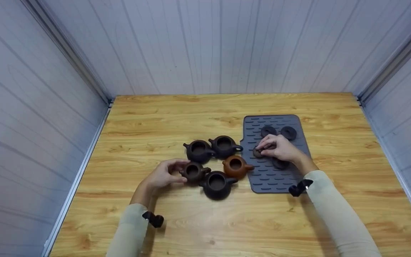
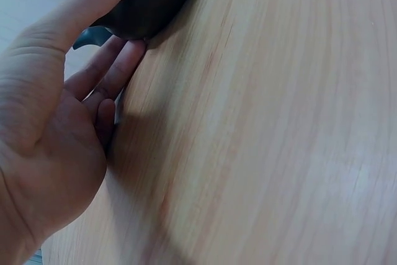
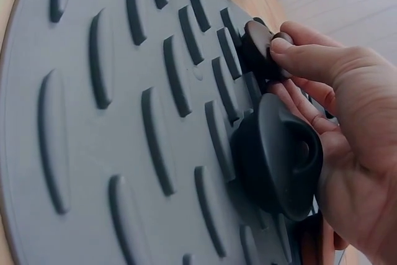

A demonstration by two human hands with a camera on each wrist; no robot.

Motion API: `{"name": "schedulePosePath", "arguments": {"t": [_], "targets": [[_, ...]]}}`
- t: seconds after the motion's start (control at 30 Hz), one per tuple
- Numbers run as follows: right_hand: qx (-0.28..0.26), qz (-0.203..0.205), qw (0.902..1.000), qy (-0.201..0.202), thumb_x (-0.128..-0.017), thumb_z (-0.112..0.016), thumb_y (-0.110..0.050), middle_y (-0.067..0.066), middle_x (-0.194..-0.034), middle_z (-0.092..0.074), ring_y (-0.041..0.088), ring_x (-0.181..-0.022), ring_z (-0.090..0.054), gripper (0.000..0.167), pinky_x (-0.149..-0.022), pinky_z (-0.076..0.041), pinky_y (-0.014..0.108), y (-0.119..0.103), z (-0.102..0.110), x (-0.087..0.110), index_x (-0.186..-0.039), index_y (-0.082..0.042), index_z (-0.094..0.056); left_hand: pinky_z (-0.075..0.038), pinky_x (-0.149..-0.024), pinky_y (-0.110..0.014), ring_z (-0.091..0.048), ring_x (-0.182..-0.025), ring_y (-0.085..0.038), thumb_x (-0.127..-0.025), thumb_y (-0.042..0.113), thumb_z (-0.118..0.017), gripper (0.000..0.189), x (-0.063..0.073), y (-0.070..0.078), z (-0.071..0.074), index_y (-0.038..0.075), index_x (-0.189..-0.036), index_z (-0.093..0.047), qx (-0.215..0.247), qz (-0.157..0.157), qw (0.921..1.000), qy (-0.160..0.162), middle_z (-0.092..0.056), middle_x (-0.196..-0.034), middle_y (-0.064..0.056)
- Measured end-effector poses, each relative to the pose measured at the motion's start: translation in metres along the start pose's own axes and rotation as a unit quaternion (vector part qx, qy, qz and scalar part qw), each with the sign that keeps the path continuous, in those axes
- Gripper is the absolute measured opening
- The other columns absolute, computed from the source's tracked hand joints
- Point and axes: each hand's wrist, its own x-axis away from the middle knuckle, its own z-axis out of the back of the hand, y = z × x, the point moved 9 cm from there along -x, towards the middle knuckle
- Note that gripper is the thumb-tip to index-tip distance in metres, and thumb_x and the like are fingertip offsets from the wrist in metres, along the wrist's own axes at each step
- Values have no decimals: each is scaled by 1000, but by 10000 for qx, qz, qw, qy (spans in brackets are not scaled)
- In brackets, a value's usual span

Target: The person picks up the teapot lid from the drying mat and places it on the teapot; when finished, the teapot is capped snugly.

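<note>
My left hand [image 1: 166, 174] has its thumb and fingers around the small brown teapot [image 1: 193, 171], which is lidless and stands on the table. In the left wrist view the thumb lies on the side of a dark teapot body [image 2: 155, 1], fingers low beside it. Over the grey ridged mat [image 1: 262, 182], my right hand [image 1: 280, 148] pinches a small brown lid [image 1: 257, 152] by its knob. The right wrist view shows this lid [image 3: 257, 48] tilted close to the mat. A larger black lid [image 3: 267, 159] with a loop handle sits under the palm.
Two dark teapots [image 1: 198, 151] stand behind the brown one. An orange-brown teapot [image 1: 236, 167] and another dark teapot [image 1: 217, 185] stand right of it, all lidless. Two black lids [image 1: 288, 133] lie toward the mat's back. A reddish-brown piece [image 3: 316, 240] shows below the right hand.
</note>
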Motion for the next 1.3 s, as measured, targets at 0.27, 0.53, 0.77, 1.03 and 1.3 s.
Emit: {"name": "schedulePosePath", "arguments": {"t": [0.27, 0.53, 0.77, 1.03, 1.3], "targets": [[-61, 86, 9999, 100, -98, -86, -5, 24, -122, -79, 4, -112, -67, 17, -98, -53, 17, -4, 2, 2, -114, -1, -88, -56, -103, -20, -71, -118, -15, -90, -2, -90, 67, -1, 0, 0, -5, -152, -65, -52, -34, 10000, -17, -71, -144, -33], [-579, -509, 9962, 413, -100, -84, -6, 18, -122, -76, 2, -98, -68, 23, -85, -57, 16, -3, 1, 3, -121, 2, -84, -56, -101, -20, -71, -117, -15, -90, -1, -90, 66, -1, 2, 1, -5, -151, -66, -113, -58, 9999, 47, -72, -144, -32], [-660, -594, 9943, 590, -101, -84, -7, 26, -123, -72, 1, -97, -68, 25, -88, -54, 16, -11, -2, 8, -123, 4, -82, -52, -106, -20, -68, -124, -20, -89, -2, -90, 68, -2, 4, -2, -5, -152, -63, -82, -46, 10000, 3, -68, -149, -31], [-544, -548, 9946, 700, -102, -84, -10, 20, -121, -72, 6, -99, -69, 22, -89, -55, 18, -24, -4, 13, -122, 0, -83, -50, -107, -22, -67, -125, -23, -87, 1, -92, 70, -5, 5, -4, 0, -151, -63, -435, -30, 9990, 16, -70, -147, -27], [-676, -428, 9942, 720, -100, -84, -8, 17, -117, -70, 10, -99, -69, 21, -89, -56, 20, -45, -12, 8, -120, 0, -83, -50, -111, -34, -68, -125, -28, -88, 4, -93, 68, -8, 8, -5, 3, -149, -65, -717, -138, 9973, 48, -73, -144, -24]]}}
